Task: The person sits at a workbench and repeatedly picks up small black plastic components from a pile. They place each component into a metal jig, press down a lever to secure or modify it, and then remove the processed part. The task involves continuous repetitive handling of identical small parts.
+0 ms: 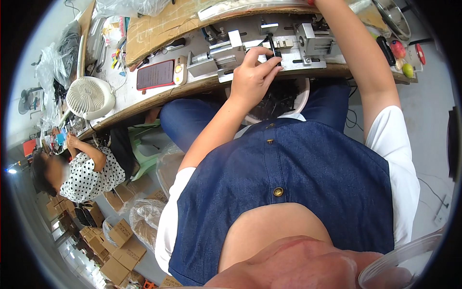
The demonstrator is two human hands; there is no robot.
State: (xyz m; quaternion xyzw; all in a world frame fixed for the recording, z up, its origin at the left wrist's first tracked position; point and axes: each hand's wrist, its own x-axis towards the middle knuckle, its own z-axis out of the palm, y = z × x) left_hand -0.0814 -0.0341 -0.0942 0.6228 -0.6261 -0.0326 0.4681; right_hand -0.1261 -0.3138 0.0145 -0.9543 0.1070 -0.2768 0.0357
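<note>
My left hand (255, 74) is closed, with thumb and fingertips pinched on a slim black part (272, 44). The part stands at the middle of a metal clamping fixture (225, 54), between its two end blocks. Its lower end is partly covered by my fingers. My right forearm (353, 36) reaches up past the fixture's right block (313, 38), and the hand itself lies beyond the top edge of the picture. Below the bench edge, a pale tub (302, 96) holding many black pieces sits between my legs.
A red-edged phone (155, 75) and a white fan (90, 98) lie left along the bench. Cardboard (163, 31) covers its back. At right are a metal bowl (392, 17) and a yellow-green round object (407, 71). Another person (91, 168) sits at left near boxes (122, 255).
</note>
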